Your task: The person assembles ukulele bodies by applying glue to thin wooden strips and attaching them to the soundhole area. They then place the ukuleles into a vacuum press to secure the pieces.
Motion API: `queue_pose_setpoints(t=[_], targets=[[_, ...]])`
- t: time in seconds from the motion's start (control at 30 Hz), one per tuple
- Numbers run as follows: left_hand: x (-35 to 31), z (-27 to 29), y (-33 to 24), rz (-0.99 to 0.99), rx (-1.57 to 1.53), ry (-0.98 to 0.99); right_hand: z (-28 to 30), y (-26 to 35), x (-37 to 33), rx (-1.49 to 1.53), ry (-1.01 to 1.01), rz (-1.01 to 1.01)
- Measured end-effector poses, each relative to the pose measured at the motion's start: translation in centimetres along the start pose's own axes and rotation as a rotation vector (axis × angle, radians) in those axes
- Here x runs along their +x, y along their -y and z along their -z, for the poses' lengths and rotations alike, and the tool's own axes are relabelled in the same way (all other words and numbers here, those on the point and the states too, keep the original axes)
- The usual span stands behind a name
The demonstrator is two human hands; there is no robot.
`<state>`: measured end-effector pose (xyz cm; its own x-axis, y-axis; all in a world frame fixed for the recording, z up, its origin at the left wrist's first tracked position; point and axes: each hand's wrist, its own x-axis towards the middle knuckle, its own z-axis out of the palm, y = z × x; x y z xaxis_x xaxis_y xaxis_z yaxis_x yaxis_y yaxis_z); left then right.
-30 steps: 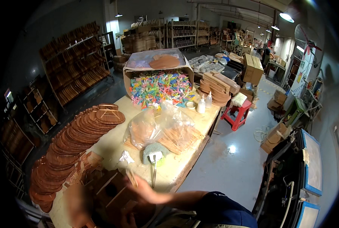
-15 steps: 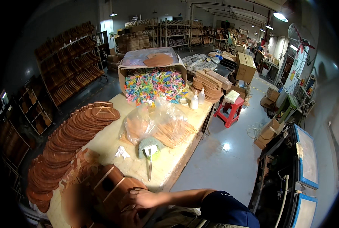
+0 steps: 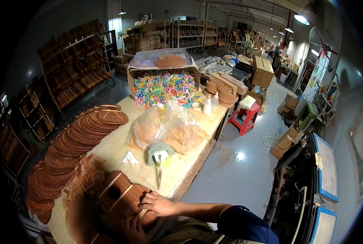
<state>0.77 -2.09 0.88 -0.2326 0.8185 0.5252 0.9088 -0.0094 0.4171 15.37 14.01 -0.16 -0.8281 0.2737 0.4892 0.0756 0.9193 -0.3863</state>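
Note:
A brown wooden ukulele or small guitar plate with a dark round hole lies at the bench's near end, pale strips glued across it. On its right part, my right hand bends its fingers over a short pale wooden strip. My left hand, in shadow, is curled at that strip's near end; its fingertips are partly hidden. Beyond the plate, a brush leans in a grey-green glue holder with white glue inside. A crumpled white tissue lies to its left.
A long curved row of similar brown plates lines the bench's left side, beside small wood offcuts. Farther back are plastic bags with thin wood strips, a carton of colourful clothespins and glue bottles. A red stool stands right.
The plate appears slightly higher in the view. My right hand has shifted slightly up and right, apart from my left, and the short pale strip now shows between them.

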Motion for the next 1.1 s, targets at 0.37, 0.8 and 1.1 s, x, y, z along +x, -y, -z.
queue_pose_setpoints(t=[0.37,0.8,1.1], targets=[[-0.6,0.0,0.3,0.045,-0.114,0.036,-0.5,1.2,0.1,0.057,-0.086,-0.043],[-0.4,-0.1,0.4,-0.035,-0.036,-0.037,-1.5,0.8,-1.4,0.052,-0.085,-0.018],[-1.1,0.3,1.1,-0.024,0.05,0.008,-0.4,1.2,-0.8,0.185,-0.026,-0.079]])
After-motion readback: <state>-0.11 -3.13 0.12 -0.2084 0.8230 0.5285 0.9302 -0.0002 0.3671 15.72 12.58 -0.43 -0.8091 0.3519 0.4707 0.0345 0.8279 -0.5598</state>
